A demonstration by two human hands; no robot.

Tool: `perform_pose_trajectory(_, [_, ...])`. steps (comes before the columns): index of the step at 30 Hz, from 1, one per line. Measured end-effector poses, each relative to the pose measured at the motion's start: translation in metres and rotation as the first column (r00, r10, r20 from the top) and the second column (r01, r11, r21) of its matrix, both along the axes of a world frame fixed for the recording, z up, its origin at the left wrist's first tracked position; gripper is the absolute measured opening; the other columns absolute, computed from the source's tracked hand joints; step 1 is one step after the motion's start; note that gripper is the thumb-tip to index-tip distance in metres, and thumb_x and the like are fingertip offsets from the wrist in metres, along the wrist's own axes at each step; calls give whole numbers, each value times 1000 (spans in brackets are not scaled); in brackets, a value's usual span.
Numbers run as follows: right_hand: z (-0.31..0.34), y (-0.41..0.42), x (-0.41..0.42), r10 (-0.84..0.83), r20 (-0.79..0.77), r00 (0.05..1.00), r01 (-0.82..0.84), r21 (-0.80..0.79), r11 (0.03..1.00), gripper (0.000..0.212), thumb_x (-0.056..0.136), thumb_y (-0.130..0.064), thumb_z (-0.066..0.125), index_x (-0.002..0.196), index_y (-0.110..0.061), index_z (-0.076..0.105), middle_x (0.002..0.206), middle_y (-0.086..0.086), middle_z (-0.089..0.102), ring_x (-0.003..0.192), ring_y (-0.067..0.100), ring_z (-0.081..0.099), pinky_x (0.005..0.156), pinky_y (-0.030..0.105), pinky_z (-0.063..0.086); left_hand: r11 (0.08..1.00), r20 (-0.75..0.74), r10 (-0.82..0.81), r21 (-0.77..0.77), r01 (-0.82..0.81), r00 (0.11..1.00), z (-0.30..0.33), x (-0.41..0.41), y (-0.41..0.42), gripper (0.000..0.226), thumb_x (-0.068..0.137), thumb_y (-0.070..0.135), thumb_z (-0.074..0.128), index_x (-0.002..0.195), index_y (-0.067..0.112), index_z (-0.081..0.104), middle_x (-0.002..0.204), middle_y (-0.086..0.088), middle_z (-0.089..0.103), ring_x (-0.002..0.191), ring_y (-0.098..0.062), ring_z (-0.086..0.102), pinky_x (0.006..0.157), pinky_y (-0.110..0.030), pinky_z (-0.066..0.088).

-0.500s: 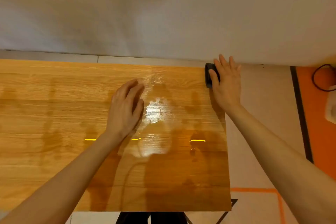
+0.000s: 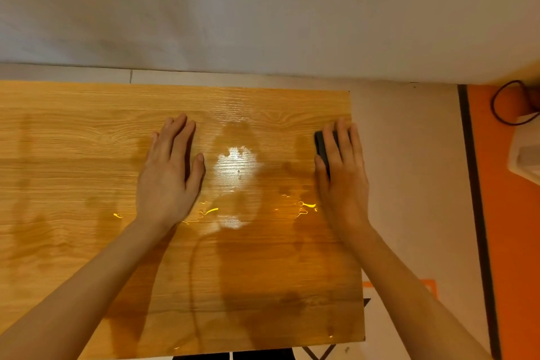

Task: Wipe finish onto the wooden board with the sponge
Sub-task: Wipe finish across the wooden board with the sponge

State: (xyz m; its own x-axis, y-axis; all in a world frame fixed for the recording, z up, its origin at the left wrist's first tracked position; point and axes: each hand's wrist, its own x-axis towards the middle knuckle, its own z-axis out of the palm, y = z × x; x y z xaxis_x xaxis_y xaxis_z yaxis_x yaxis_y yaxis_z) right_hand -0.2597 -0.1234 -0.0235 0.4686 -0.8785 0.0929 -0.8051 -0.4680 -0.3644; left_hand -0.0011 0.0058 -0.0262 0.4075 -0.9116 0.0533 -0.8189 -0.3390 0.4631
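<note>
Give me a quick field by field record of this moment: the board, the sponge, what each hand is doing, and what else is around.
board: wooden board, lying flat, glossy wet patch near its middle
sponge: dark sponge, on the board near its right edge, mostly covered by the hand
right hand: right hand, flat fingers pressing the sponge
left hand: left hand, palm down, fingers straight, resting on the board
surroundings: pale wall behind; orange floor area and black cable at right

No legible text, label, brand, number or sign found on any surface in view; the glossy light-brown wooden board (image 2: 87, 155) bears only grain and wet sheen; nothing readable elsewhere.
</note>
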Motion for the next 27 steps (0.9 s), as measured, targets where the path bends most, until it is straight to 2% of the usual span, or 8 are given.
perform_pose_trajectory(4, [-1, -2, 0, -10, 31, 999, 8, 51, 999, 51, 104, -24, 43, 151, -12, 30, 160, 6, 23, 150, 25, 10, 117, 46, 31, 1000, 3, 4, 2, -4, 1000, 1, 0, -1, 56, 104, 34, 38, 154, 8, 36, 164, -7, 30, 156, -22, 19, 128, -42, 13])
perform_pose_trajectory(7, [2, -57, 33, -46, 16, 999, 45, 52, 998, 50, 105, -26, 38, 151, -10, 29, 159, 6, 25, 149, 26, 12, 121, 33, 16, 1000, 6, 7, -2, -7, 1000, 1, 2, -3, 56, 104, 34, 38, 154, 8, 37, 164, -6, 31, 155, -22, 20, 128, -41, 14])
perform_pose_trajectory(10, [6, -89, 54, -79, 26, 997, 77, 93, 993, 52, 106, -34, 33, 153, -16, 25, 161, -2, 21, 150, 20, 6, 116, 24, 12, 1000, 9, 6, -5, -6, 1000, 1, 1, -1, 55, 104, 33, 40, 153, 8, 37, 163, -7, 31, 155, -23, 21, 128, -42, 15])
perform_pose_trajectory(14, [11, -36, 30, -8, 64, 998, 1, 117, 993, 53, 106, -37, 29, 153, -14, 22, 162, -2, 16, 151, 19, 2, 122, 31, 12, 1000, 13, 5, -7, -4, 1000, -1, -2, 3, 55, 104, 33, 40, 153, 7, 38, 163, -7, 32, 155, -23, 21, 128, -42, 15])
perform_pose_trajectory(18, [12, 27, 2, 58, -112, 992, -52, 60, 997, 53, 105, -32, 25, 153, -11, 22, 162, 3, 16, 150, 21, 0, 123, 37, -1, 1000, 10, 4, -1, -4, 1000, 0, 0, 0, 56, 105, 33, 39, 154, 6, 36, 164, -8, 30, 155, -23, 20, 128, -42, 14])
perform_pose_trajectory(20, [9, 9, 13, 79, -148, 986, -74, 37, 997, 53, 104, -30, 24, 152, -8, 23, 161, 7, 18, 150, 21, 2, 122, 33, -6, 1000, 18, 1, 7, -1, 1000, 1, 0, 0, 56, 105, 32, 39, 155, 7, 35, 165, -7, 29, 156, -23, 18, 128, -40, 12])
perform_pose_trajectory(22, [6, -27, 39, 97, -178, 979, -101, -14, 995, 52, 105, -28, 22, 152, -4, 23, 160, 11, 20, 150, 25, 9, 123, 36, 3, 1000, 21, 5, 13, -5, 1000, 0, 0, 0, 56, 105, 32, 39, 155, 7, 35, 165, -6, 28, 156, -22, 17, 128, -38, 10])
perform_pose_trajectory(27, [0, -64, 83, -22, -135, 991, 25, 25, 999, 51, 107, -24, 25, 153, -4, 17, 162, 12, 14, 150, 27, 7, 123, 43, 11, 1000, 18, 15, 6, -15, 1000, 1, 1, -1, 55, 103, 31, 42, 154, 8, 38, 164, -5, 31, 156, -21, 19, 128, -36, 12])
